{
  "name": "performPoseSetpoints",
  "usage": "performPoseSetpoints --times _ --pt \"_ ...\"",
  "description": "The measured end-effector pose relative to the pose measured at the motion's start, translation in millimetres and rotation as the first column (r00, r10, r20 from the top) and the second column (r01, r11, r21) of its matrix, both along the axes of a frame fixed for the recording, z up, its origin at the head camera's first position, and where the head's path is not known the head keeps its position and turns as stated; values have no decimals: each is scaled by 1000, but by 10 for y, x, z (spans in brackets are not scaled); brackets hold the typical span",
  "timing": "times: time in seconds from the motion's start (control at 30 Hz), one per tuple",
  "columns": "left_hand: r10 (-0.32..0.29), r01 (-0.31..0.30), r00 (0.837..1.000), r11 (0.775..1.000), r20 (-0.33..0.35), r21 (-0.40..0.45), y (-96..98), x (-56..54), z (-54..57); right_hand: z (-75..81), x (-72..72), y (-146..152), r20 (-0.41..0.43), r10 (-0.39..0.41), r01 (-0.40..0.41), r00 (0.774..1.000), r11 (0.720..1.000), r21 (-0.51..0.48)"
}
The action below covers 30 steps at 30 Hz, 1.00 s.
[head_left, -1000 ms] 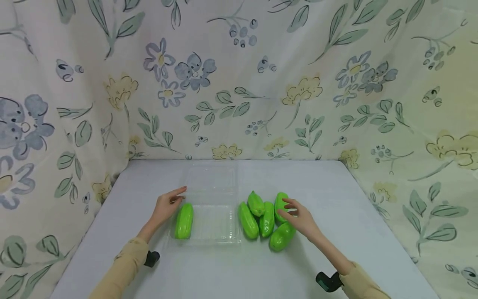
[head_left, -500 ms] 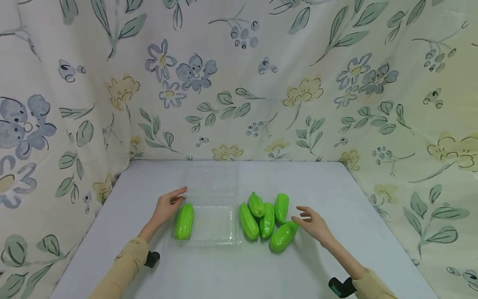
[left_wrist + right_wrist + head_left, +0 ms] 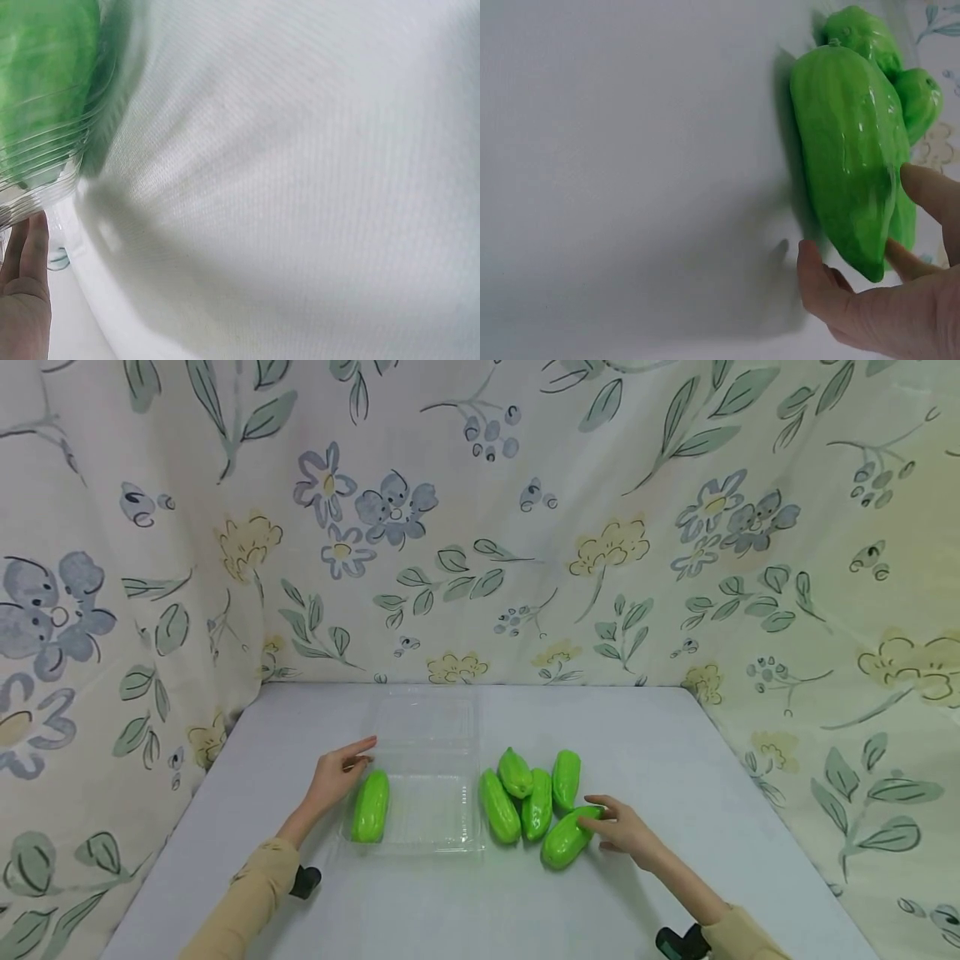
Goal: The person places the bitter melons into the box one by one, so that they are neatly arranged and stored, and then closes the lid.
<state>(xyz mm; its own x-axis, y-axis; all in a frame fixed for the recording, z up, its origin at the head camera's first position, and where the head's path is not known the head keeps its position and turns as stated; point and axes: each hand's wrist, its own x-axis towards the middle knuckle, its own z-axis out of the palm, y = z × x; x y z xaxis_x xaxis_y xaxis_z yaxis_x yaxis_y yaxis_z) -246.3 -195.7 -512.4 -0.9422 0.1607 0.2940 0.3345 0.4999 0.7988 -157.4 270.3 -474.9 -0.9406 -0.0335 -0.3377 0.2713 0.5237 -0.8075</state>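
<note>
One left hand (image 3: 335,777), relaxed, touching box (image 3: 432,812), right hand (image 3: 628,833), spread, around tip of gourd (image 3: 566,843)

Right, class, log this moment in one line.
left hand: touching clear container | right hand: at tip of front gourd, contact unclear | one gourd in container | four other gourds outside

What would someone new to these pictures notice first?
Probably the five green vegetables bunched right of the open clear plastic container, with the right hand at the tip of the nearest one. A sixth lies inside the container's left side, beside the left hand. The floral curtain fills the background.
</note>
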Motion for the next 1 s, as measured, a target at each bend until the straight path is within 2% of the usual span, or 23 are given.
performPoseSetpoints --times 0.33,0.57,0.77,1.0 --pt "2 -2 1000 1000 2 -4 6 1 -1 -71 13 -39 -13 6 -7 1000 998 -60" --pt "14 -14 1000 1000 12 -14 15 -9 3 -104 -2 -12 4 -19 20 1000 996 -90" --pt "14 -13 1000 1000 15 -16 8 -17 -6 -107 -13 -4 -5 10 -11 1000 996 -94" --pt "8 -8 1000 1000 -1 -14 8 -14 5 -122 -14 -12 -10 -7 6 1000 996 -87"
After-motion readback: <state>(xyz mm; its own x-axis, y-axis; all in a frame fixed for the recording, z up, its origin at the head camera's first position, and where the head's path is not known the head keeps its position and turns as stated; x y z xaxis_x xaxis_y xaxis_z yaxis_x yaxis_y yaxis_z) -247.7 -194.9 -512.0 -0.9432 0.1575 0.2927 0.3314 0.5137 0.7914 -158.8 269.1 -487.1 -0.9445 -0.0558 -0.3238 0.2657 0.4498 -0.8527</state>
